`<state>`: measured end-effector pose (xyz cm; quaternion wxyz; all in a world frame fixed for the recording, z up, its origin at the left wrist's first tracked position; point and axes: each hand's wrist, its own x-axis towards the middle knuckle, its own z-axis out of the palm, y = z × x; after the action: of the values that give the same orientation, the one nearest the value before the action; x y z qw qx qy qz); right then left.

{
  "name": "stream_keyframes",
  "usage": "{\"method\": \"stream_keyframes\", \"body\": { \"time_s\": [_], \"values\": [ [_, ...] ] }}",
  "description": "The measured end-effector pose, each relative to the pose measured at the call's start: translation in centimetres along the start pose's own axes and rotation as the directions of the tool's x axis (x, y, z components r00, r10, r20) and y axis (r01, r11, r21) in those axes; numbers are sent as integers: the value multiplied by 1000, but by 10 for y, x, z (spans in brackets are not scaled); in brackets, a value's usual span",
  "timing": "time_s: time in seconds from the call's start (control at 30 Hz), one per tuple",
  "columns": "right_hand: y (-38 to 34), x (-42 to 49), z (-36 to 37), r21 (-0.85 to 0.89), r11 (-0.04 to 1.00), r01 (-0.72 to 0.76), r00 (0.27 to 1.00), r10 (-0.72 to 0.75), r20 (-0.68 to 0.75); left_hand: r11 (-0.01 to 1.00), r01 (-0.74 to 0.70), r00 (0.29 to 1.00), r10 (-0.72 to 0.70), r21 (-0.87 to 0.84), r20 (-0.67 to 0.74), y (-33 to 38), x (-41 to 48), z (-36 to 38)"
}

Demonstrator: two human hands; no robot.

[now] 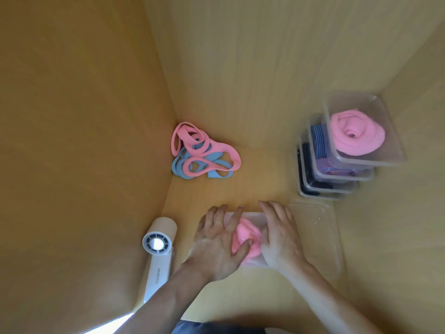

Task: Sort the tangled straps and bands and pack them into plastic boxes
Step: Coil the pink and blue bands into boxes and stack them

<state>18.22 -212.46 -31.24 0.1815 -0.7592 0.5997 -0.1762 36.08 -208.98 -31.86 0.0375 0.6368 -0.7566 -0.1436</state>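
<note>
- The white handheld fan [157, 247] lies nearest on the left of the wooden worktop [265, 165], with its round grille facing up.
- The left hand [216, 239] lies flat across the left side of a clear plastic box [255, 216]. Its grip is spread, fingers straight, and the thumb presses on the pink band roll [249, 236] inside the box.
- The right hand [279, 235] rests on the right side of the same box. Its grip is also spread, with straight fingers laid along the rim. The thumb is hidden.
- The pink band roll sits in the box, between the two hands.
- A clear lid [315, 227] lies flat just to the right of the box, touching the right hand's outer edge.
- Farther back on the left, in the corner, is a tangle of pink and blue bands [199, 153], loose on the worktop.
- Farther right stands a stack of clear boxes [337, 177], each offset from the one below.
- The top one holds a coiled pink strap [356, 136]. The next shows a blue striped strap [319, 141]. The lowest hold dark contents too dim to identify.
</note>
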Motion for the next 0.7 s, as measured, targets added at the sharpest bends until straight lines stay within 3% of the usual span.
{"method": "stream_keyframes", "body": {
  "time_s": [0.1,0.17,0.3,0.4,0.5,0.7],
  "values": [
    [-3,-3,-4,-7,979,205,979,-205,13,994,-11,1000,11,-108,-5,-3,-1,-2],
    [-1,-7,-7,34,963,269,960,-271,75,953,-3,999,-7,-304,-32,-6,-2,-6],
    [6,-16,-11,-29,935,354,891,-327,314,726,80,989,-144,-683,-37,-13,-13,-10],
    [8,-18,-12,-114,924,365,873,-297,388,673,117,985,-172,-731,-1,-19,-27,-7],
    [2,-22,-11,-134,931,340,903,-284,322,642,121,986,-166,-757,17,-26,-39,3],
    [-7,-26,-13,9,980,199,955,-196,223,491,148,976,-213,-859,46,-28,-57,2]
  ]
}}
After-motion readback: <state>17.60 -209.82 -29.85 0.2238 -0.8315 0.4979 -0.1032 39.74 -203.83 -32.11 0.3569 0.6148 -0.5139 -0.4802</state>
